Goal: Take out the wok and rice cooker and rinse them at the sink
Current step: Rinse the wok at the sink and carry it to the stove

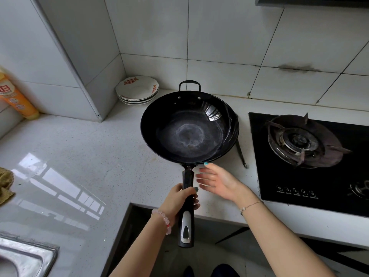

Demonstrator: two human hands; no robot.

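Note:
A black wok point(187, 128) with a long black handle and a small loop handle at its far side is over the white counter, next to the stove. My left hand point(180, 200) grips the long handle near its middle. Just right of the handle, below the wok's rim, my right hand point(214, 180) is held out with straight fingers and holds nothing. A steel sink point(24, 256) shows at the bottom left corner. No rice cooker is in view.
A stack of white plates point(137, 90) sits in the back corner. A black gas stove point(307, 156) fills the right side. A thin dark utensil point(241, 154) lies between wok and stove. An orange bottle point(16, 94) and a cloth point(5, 184) are at the left.

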